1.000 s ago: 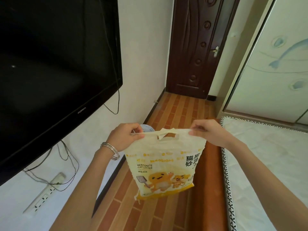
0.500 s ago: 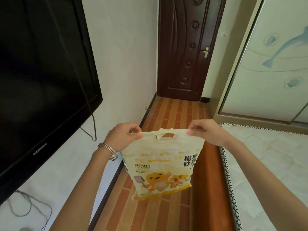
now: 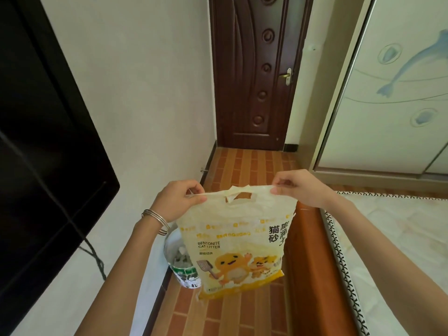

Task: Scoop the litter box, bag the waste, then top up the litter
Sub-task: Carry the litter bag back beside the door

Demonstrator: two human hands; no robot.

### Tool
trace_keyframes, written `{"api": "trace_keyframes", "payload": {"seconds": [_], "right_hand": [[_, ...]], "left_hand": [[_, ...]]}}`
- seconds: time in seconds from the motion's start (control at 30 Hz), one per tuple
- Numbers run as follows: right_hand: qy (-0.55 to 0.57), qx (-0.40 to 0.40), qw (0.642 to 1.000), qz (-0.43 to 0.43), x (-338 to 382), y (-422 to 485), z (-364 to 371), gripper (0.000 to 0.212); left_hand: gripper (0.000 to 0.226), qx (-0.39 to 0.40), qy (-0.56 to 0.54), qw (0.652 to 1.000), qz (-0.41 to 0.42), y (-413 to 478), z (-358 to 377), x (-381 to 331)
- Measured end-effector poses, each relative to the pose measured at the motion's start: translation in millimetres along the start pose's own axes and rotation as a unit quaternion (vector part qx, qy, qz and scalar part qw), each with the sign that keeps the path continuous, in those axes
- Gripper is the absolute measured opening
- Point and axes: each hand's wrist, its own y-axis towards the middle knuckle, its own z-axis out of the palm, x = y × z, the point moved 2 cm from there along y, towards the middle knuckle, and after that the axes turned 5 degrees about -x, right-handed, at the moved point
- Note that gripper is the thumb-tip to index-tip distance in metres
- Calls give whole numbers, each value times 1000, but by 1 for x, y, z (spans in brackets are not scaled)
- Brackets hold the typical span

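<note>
Two bare hands hold up a pale yellow and white plastic bag of bentonite cat litter by its top edge, in the middle of the view. The left hand pinches the top corner at 10 o'clock of the bag, fingers curled on the plastic, with silver bangles on its wrist. The right hand pinches the opposite corner at 2 o'clock in the same way. The top edge is pulled taut between them, and the cut-out handle sits midway. The bag hangs upright, its printed face with orange cartoon animals towards the camera; whether its bottom touches the red-brown brick-pattern floor cannot be told.

At 8 o'clock of the bag, partly hidden behind it, stands a white container lined with green-printed plastic. A black flat television fills the 9 o'clock side, a dark cable hanging below it. A dark brown carved wooden door is at 12 o'clock. At 3 o'clock is a cream wardrobe panel with a blue dolphin, and at 4 o'clock a white patterned mattress on an orange-brown bed frame.
</note>
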Motion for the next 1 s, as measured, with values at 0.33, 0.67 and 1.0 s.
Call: {"api": "trace_keyframes", "payload": {"seconds": [0.33, 0.67, 1.0], "right_hand": [[7, 19, 1000, -7, -74, 95, -10, 10], [25, 46, 998, -21, -161, 227, -64, 6], [18, 44, 998, -48, -237, 329, -101, 6]], "left_hand": [[21, -8, 8, 1000, -13, 108, 33, 21], [19, -37, 8, 999, -36, 257, 61, 11], [15, -35, -1, 998, -48, 373, 95, 12]]}}
